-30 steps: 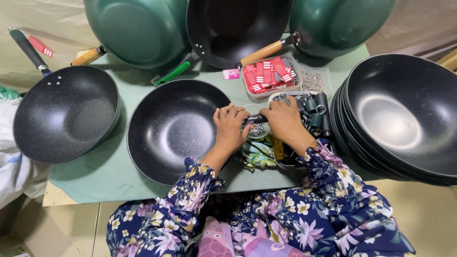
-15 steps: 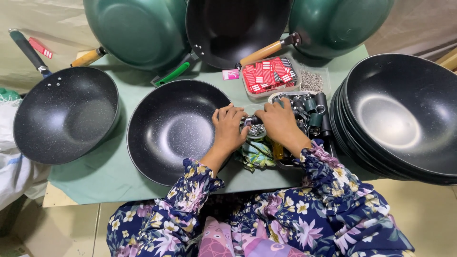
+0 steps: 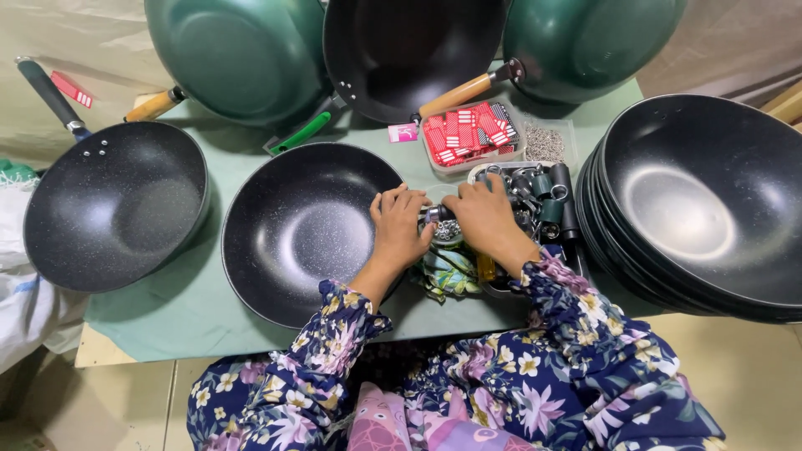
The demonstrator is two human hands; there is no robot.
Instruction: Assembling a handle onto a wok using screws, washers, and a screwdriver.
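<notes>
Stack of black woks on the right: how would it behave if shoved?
The stack of black woks looks heavy, so it probably resists a push. The nested bowls have rounded bottoms, so the stack may rock. It overhangs the table edge and could tip off.

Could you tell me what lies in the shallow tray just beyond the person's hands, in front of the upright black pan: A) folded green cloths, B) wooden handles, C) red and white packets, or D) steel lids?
C: the shallow tray beyond the left hand and right hand is packed with small red and white packets.
</notes>
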